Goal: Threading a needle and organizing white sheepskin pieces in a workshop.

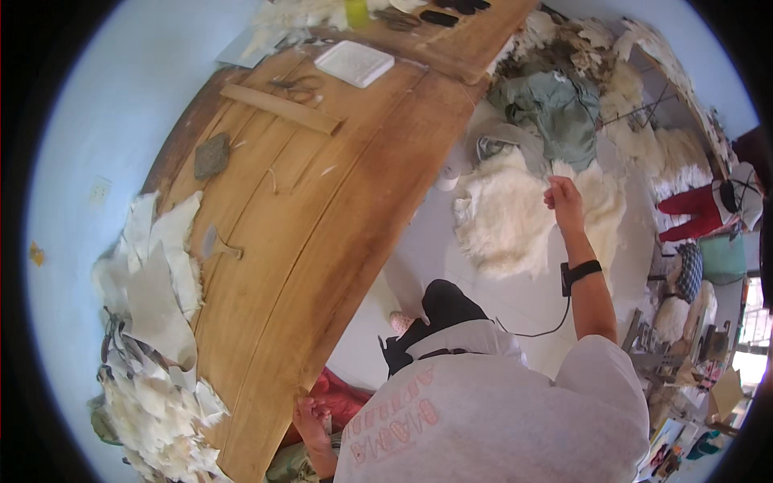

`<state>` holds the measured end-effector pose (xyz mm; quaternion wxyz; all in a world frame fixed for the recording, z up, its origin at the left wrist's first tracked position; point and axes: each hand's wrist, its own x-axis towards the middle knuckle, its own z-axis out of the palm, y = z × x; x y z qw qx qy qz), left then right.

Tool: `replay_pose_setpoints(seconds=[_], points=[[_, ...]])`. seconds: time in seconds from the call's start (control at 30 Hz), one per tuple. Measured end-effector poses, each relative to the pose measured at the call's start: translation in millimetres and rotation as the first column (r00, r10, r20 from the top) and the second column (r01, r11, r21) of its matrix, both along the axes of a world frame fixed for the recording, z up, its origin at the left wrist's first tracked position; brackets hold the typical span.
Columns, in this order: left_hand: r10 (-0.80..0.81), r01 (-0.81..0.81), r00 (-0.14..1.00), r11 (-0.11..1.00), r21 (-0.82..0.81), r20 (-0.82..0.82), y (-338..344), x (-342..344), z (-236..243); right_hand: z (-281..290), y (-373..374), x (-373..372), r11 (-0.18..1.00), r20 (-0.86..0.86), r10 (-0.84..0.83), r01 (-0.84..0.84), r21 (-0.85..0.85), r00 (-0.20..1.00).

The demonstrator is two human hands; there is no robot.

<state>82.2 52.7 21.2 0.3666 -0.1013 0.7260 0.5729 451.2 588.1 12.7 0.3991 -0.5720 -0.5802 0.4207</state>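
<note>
My left hand [312, 421] is low in the view at the wooden table's [322, 233] near edge, beside red material [346, 402], its fingers curled; what they hold, if anything, I cannot make out. My right hand [564, 197] is raised with bent, closed fingers, seen above white fleece hides [503, 213] on the pale floor, near a grey-green cloth [547, 109]. Whether it holds anything is unclear. A black strap with a cable is on that wrist.
The table carries pale leather scraps [157, 290], a grey block [211, 157], a scraper [221, 245], a wooden strip [282, 107], scissors [302, 88] and a white tray [354, 63]. A person in red trousers [688, 205] is at right, above cluttered equipment [700, 346].
</note>
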Motion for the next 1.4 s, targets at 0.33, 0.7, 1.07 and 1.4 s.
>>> replay_pose_setpoints(seconds=[0.33, 0.7, 1.07, 1.4], points=[[0.215, -0.261, 0.859, 0.964, -0.037, -0.465, 20, 0, -2, 28, 116, -193, 0.75, 0.443, 0.114, -0.37, 0.549, 0.889], [0.224, -0.401, 0.833, 0.875, -0.273, -0.505, 52, 4, -24, 62, 221, -324, 0.761, 0.723, 0.213, -0.576, 0.299, 0.657], [0.528, -0.631, 0.71, 0.771, -0.087, -0.465, 82, 11, -15, 27, 291, -399, 0.642, 0.983, -0.026, -0.751, 0.156, 0.182], [0.599, -0.716, 0.642, 0.692, -0.094, -0.477, 78, 12, -26, 25, 302, -406, 0.365, 0.99, -0.129, -0.926, 0.099, 0.055]])
